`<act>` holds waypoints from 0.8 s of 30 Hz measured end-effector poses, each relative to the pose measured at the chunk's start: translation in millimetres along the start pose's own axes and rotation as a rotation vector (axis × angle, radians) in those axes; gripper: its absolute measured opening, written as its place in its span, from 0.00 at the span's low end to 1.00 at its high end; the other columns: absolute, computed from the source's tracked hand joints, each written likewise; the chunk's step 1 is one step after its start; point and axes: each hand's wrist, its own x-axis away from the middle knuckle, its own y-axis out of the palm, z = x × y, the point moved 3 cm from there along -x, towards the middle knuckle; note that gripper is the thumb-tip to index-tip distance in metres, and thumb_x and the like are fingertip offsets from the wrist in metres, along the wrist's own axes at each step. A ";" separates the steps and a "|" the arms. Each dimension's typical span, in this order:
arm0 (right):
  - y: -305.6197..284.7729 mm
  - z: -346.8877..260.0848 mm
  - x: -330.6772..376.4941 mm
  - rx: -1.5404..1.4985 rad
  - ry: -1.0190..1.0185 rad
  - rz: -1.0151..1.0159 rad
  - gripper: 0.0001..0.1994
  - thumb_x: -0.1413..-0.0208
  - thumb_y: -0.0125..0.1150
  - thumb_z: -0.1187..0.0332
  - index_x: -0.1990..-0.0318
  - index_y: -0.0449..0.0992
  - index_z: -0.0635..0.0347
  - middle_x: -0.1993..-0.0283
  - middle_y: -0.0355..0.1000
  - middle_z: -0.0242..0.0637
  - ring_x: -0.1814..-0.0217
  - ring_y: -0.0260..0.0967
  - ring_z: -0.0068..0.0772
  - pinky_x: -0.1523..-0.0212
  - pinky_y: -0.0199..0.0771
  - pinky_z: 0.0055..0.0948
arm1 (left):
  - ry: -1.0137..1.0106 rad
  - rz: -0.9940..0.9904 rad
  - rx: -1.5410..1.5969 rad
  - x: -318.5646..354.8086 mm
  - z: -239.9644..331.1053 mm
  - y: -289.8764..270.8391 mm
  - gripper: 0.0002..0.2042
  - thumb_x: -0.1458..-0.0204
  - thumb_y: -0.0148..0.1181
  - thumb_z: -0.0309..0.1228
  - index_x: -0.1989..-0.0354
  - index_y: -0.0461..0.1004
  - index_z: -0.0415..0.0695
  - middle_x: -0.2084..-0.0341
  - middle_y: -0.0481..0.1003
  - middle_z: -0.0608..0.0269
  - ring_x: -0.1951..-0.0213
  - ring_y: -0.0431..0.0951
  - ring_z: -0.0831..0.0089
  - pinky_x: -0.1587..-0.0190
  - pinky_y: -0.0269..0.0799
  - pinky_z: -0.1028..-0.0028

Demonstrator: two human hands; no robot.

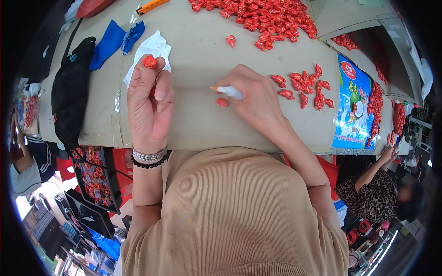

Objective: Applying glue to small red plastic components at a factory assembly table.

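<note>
Head view shows us leaning over a cardboard-covered table [198, 124], our tan top filling the lower part of the picture. On the far side of the table lies a big heap [260, 18] of small red pieces. To the right, a blue packet [352, 106] lies on the table edge, and a black bag [69, 96] hangs over the left edge, with blue cloth [108, 43] and a white tissue [152, 48] beyond it. Our left hand [148, 103] is raised and closed, pinching one red piece [150, 61] at its fingertips, in front of the tissue. Our right hand [258, 99] is closed around a white pen [230, 92] with an orange tip pointing left. A loose piece [222, 102] lies on the table just under the pen. A smaller cluster [306, 87] of red pieces lies just right of the right hand, and a single one [230, 40] lies near the heap.
</note>
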 end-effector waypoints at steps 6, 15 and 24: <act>5.4 2.5 0.4 0.113 0.037 -0.018 0.08 0.60 0.63 0.79 0.69 0.78 0.59 0.68 0.71 0.36 0.67 0.71 0.38 0.69 0.69 0.31 | -0.038 0.043 -0.074 3.6 -4.3 7.7 0.07 0.41 0.51 0.30 0.59 0.72 0.43 0.65 0.75 0.63 0.81 0.60 0.85 0.84 0.53 0.87; -37.6 5.2 8.9 -0.326 0.088 0.207 0.10 0.59 0.64 0.81 0.67 0.78 0.59 0.68 0.75 0.33 0.68 0.74 0.28 0.66 0.73 0.26 | -0.286 0.007 -0.125 19.2 -55.2 22.9 0.07 0.42 0.53 0.30 0.58 0.71 0.42 0.67 0.74 0.67 0.83 0.63 0.84 0.79 0.60 0.84; -62.4 -15.4 23.0 -0.169 -0.033 0.277 0.08 0.61 0.62 0.84 0.72 0.76 0.61 0.73 0.74 0.33 0.73 0.73 0.28 0.72 0.71 0.23 | -0.286 -0.084 -0.309 24.0 -73.6 31.9 0.09 0.44 0.57 0.28 0.58 0.71 0.38 0.71 0.76 0.66 0.83 0.65 0.85 0.83 0.55 0.85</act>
